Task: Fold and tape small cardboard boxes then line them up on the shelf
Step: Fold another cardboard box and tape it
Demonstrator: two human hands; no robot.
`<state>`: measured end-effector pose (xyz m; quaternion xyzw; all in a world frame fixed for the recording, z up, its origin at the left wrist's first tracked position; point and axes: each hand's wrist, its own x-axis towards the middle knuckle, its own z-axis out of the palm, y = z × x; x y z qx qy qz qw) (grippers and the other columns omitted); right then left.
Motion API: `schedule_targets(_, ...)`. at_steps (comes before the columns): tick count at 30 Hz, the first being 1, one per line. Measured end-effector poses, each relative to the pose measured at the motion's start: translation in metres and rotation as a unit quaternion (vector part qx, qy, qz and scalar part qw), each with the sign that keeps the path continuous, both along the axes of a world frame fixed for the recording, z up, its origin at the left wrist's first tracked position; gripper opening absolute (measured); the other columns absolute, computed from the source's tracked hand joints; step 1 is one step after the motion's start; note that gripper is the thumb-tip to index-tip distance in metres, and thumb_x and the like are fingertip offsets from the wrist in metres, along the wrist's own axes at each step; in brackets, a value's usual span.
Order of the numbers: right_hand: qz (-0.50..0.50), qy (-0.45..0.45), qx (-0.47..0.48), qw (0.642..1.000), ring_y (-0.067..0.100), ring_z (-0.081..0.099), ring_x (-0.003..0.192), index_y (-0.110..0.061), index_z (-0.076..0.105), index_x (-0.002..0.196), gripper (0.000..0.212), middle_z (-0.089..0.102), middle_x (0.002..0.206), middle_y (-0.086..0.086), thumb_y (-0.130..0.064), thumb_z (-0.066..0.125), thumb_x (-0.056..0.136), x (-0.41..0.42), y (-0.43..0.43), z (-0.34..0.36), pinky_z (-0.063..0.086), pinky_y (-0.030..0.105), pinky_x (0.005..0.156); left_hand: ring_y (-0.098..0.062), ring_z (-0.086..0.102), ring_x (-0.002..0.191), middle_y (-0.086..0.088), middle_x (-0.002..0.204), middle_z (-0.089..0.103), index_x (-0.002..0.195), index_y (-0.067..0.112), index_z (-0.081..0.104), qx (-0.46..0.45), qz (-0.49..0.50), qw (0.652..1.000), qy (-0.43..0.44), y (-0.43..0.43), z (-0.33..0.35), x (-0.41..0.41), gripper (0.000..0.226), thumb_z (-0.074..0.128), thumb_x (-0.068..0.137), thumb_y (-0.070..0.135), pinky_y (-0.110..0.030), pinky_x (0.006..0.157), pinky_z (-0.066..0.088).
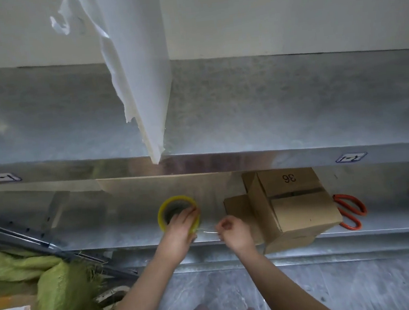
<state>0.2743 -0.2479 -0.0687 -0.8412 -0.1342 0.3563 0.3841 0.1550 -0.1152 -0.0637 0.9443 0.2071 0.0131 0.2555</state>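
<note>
Your left hand [180, 226] grips tape roll [178, 214], steadying it on shelf [130, 228]. Your right hand [231, 230] pinches tape end, drawing strip toward cardboard box [294, 206] beside it, seam awaiting tape. Scissors [350, 211] behind box, near for cutting.

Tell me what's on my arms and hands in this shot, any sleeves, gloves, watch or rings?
The left arm and right arm are bare as far as the picture's lower edge, and no sleeve shows. The left hand and right hand wear no gloves. No ring, watch, bracelet or marking is visible on either hand or wrist.
</note>
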Motion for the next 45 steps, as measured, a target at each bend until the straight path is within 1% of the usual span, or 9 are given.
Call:
schedule_targets(10, 0.055, -0.200, -0.082, 0.975, 0.022, 0.060, 0.088, -0.027, 0.053, 0.102, 0.023, 0.048, 0.114, -0.006, -0.041, 0.064, 0.088, -0.009, 0.005, -0.019, 0.044, 0.029, 0.069, -0.036, 0.054, 0.112, -0.005, 0.136, 0.055, 0.135, 0.014, 0.055, 0.047, -0.004, 0.999, 0.001, 0.002, -0.003, -0.002, 0.071, 0.082, 0.069, 0.012, -0.044, 0.098, 0.044)
schedule_targets(13, 0.116, -0.202, -0.108, 0.966, 0.026, 0.061, 0.095, -0.023, 0.047, 0.115, 0.026, 0.049, 0.121, -0.001, -0.038, 0.055, 0.095, -0.010, 0.007, -0.006, 0.047, 0.032, 0.075, -0.032, 0.038, 0.132, 0.006, 0.150, 0.039, 0.145, 0.024, 0.041, 0.070, 0.000, 0.996, 0.058, 0.000, 0.002, -0.002, 0.070, 0.070, 0.083, 0.038, -0.041, 0.109, 0.030)
schedule_targets(17, 0.204, -0.299, -0.061, 0.930, 0.021, 0.055, 0.112, -0.023, 0.048, 0.132, 0.038, 0.049, 0.131, -0.002, -0.038, 0.045, 0.097, -0.020, -0.017, 0.031, 0.048, 0.029, 0.082, -0.018, 0.010, 0.148, 0.010, 0.158, 0.023, 0.152, 0.026, 0.026, 0.129, -0.021, 0.989, 0.072, -0.006, 0.016, -0.004, 0.070, 0.023, 0.092, 0.062, -0.035, 0.119, 0.005)
schedule_targets(20, 0.208, -0.457, 0.037, 0.864, 0.022, 0.056, 0.118, -0.021, 0.063, 0.119, 0.035, 0.061, 0.122, -0.001, -0.033, 0.051, 0.088, -0.018, -0.049, 0.067, 0.054, 0.031, 0.088, -0.016, 0.010, 0.149, 0.008, 0.158, 0.025, 0.151, 0.026, 0.028, 0.124, -0.017, 0.992, 0.004, -0.026, 0.040, 0.008, 0.062, 0.036, 0.096, 0.051, -0.032, 0.118, 0.004)
schedule_targets(23, 0.180, -0.519, 0.035, 0.835, 0.030, 0.050, 0.129, -0.018, 0.063, 0.124, 0.039, 0.061, 0.128, 0.006, -0.030, 0.058, 0.087, 0.005, -0.077, 0.092, 0.041, 0.047, 0.108, -0.014, 0.007, 0.149, 0.008, 0.159, 0.022, 0.152, 0.026, 0.027, 0.119, -0.024, 0.992, -0.038, -0.059, 0.063, 0.039, 0.060, 0.041, 0.097, 0.047, -0.029, 0.118, 0.002)
schedule_targets(30, 0.131, -0.511, -0.033, 0.849, 0.042, 0.058, 0.119, -0.009, 0.068, 0.121, 0.046, 0.064, 0.125, 0.018, -0.018, 0.078, 0.077, 0.095, -0.146, 0.097, 0.045, 0.056, 0.102, -0.017, 0.020, 0.147, 0.002, 0.157, 0.030, 0.152, 0.022, 0.028, 0.115, 0.010, 0.991, -0.071, -0.140, 0.076, 0.111, 0.059, 0.036, 0.099, 0.048, -0.030, 0.118, 0.011)
schedule_targets(34, 0.149, -0.396, -0.072, 0.903, 0.031, 0.032, 0.143, -0.016, 0.044, 0.146, 0.051, 0.041, 0.151, 0.009, -0.031, 0.053, 0.097, 0.138, -0.174, 0.083, 0.028, 0.041, 0.116, -0.017, 0.019, 0.147, -0.003, 0.159, 0.024, 0.153, 0.014, 0.023, 0.094, 0.081, 0.991, -0.056, -0.163, 0.065, 0.127, 0.062, 0.031, 0.101, 0.047, -0.028, 0.118, 0.007)
schedule_targets(40, 0.118, -0.219, 0.071, 0.966, 0.014, 0.019, 0.148, -0.020, 0.025, 0.153, 0.064, 0.019, 0.161, 0.000, -0.027, 0.056, 0.098, 0.152, -0.181, 0.071, 0.008, 0.001, 0.105, -0.001, 0.000, 0.146, 0.016, 0.158, -0.010, 0.150, 0.032, -0.010, -0.228, 0.152, 0.954, -0.120, -0.181, 0.051, 0.137, 0.075, 0.046, 0.100, 0.039, -0.006, 0.110, 0.002)
schedule_targets(45, 0.148, -0.203, 0.106, 0.962, -0.003, 0.006, 0.142, -0.027, 0.014, 0.156, 0.092, 0.005, 0.158, -0.017, -0.053, 0.066, 0.085, 0.155, -0.186, 0.058, 0.002, -0.009, 0.096, 0.004, 0.013, 0.142, 0.023, 0.155, 0.011, 0.154, 0.035, 0.008, -0.356, 0.219, 0.896, -0.152, -0.183, 0.052, 0.134, 0.072, 0.049, 0.095, 0.046, -0.024, 0.118, 0.013)
